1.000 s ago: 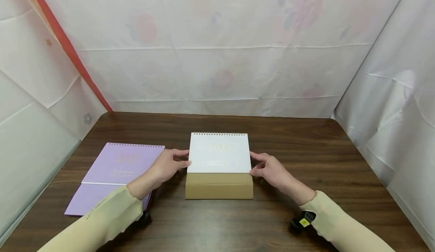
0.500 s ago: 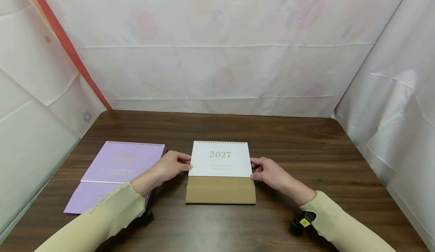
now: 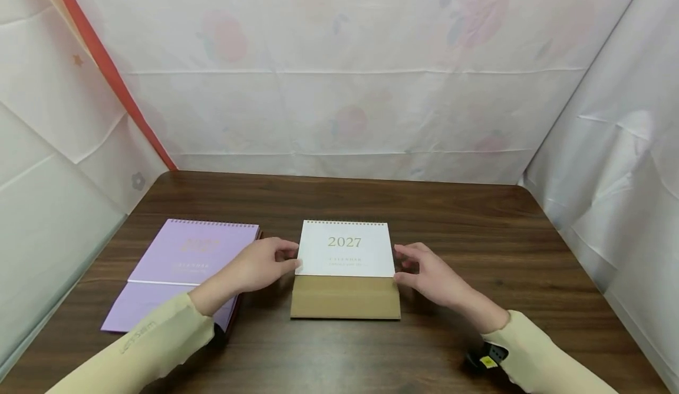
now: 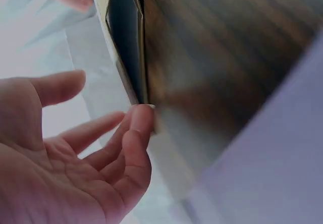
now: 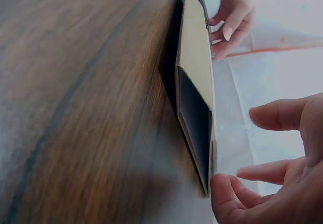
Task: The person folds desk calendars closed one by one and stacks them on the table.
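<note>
A white desk calendar (image 3: 345,258) printed 2027, with a tan base (image 3: 345,304) and a spiral binding on its far edge, stands at a low slant mid-table. At its left edge is my left hand (image 3: 261,265), fingers loosely bent; in the left wrist view the thumb stands off and fingertips (image 4: 143,117) meet the far end of the edge. My right hand (image 3: 436,277) is beside the right edge, thumb and fingers parted. In the right wrist view its fingertips (image 5: 222,186) are right at the calendar's corner. The hollow under the base shows from both sides.
A purple spiral calendar (image 3: 193,258) lies at the left, partly covered by the left forearm and hand. White printed cloth (image 3: 339,87) hangs behind and on both sides of the brown wooden table (image 3: 467,229).
The white calendar has come a little toward me and its cover now reads clearly. Both hands have loosened at its sides, and the right hand has drawn slightly outward. The purple calendar stays put.
</note>
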{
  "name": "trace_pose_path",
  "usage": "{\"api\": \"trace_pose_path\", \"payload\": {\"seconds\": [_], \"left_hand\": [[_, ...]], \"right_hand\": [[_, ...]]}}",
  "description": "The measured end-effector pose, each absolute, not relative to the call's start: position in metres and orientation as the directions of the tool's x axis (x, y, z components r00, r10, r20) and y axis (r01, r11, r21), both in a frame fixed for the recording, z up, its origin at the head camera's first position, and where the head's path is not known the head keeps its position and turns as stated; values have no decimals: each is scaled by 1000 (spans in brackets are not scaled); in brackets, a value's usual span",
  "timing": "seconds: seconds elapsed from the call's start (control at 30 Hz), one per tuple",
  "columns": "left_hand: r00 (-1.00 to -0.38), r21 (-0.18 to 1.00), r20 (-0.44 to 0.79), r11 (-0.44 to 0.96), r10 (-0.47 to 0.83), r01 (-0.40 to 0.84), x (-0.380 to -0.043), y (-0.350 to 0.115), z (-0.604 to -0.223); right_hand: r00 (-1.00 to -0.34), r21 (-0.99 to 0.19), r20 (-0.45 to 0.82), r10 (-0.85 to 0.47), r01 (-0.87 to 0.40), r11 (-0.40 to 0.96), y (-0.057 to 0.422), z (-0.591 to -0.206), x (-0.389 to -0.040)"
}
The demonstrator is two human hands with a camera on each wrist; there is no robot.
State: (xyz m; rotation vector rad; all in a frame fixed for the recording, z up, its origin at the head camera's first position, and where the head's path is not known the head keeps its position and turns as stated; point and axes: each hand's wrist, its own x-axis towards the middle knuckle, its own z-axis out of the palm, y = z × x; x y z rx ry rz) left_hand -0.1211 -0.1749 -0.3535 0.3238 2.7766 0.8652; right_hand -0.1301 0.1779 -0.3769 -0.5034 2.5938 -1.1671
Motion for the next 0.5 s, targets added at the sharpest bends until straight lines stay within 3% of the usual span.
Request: {"api": "trace_pose_path", "payload": {"seconds": [0.23,0.5], "left_hand": [[-900,258,10,868,436,424,-95,-162,-348],[-790,97,54,784,611,613,-73,-164,-355]], "right_hand": [[-810,-509,111,-576,-544,667,180,-375,-114],[-651,-278,40,-758,-736,617,181,-378,-105]]}}
